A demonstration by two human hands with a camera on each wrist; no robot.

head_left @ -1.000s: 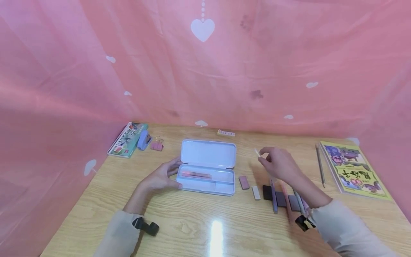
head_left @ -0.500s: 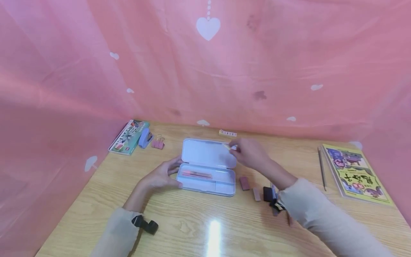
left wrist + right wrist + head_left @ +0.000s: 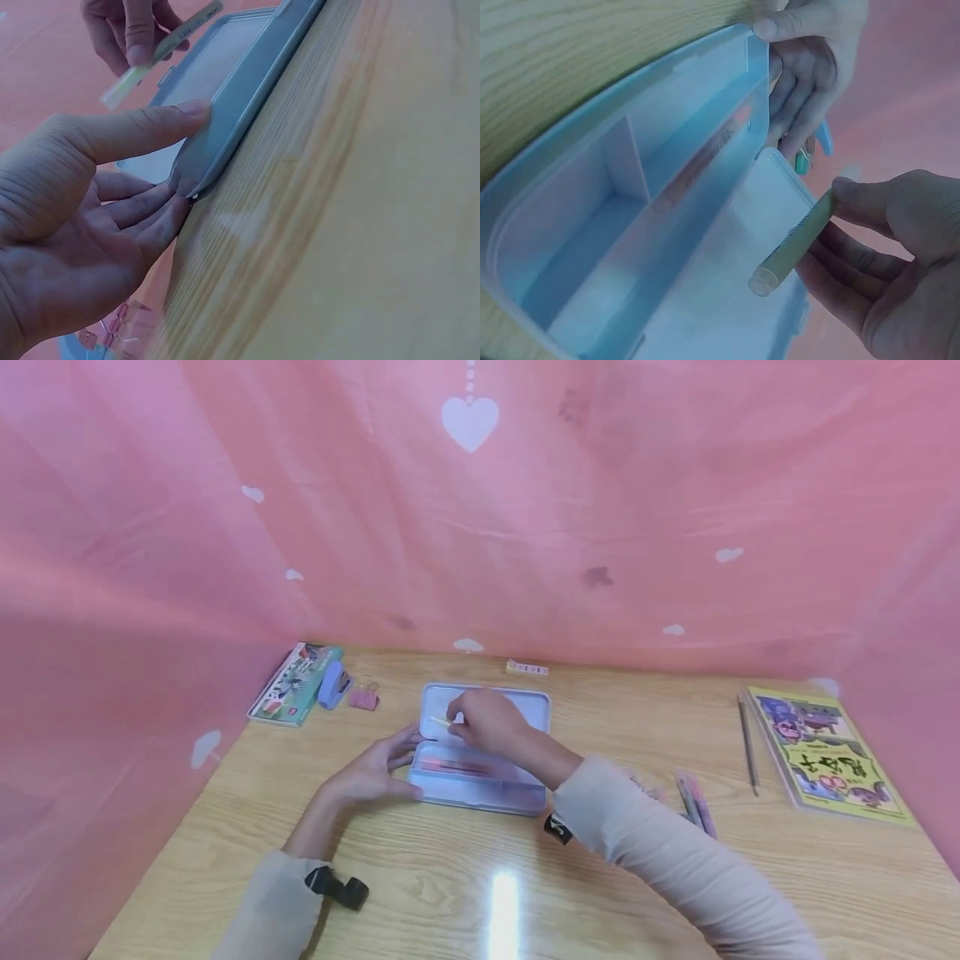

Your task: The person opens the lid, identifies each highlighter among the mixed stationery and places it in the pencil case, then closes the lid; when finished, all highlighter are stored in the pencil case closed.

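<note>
two hands (image 3: 491, 722), one pinched yellow pen (image 3: 795, 244), one pencil case (image 3: 459, 790)

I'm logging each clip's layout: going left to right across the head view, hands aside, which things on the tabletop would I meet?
Green-covered book, blue stapler, pink binder clip, open pencil case, pens, gray pencil, yellow-covered book.

The left arm (image 3: 309, 833) slants forward and inward. The left hand (image 3: 377, 772) grips, its thumb (image 3: 142, 133) straight and its fingers bent. The right arm (image 3: 660, 847) reaches across toward the left. The right hand (image 3: 487, 718) pinches, its back facing up.
</note>
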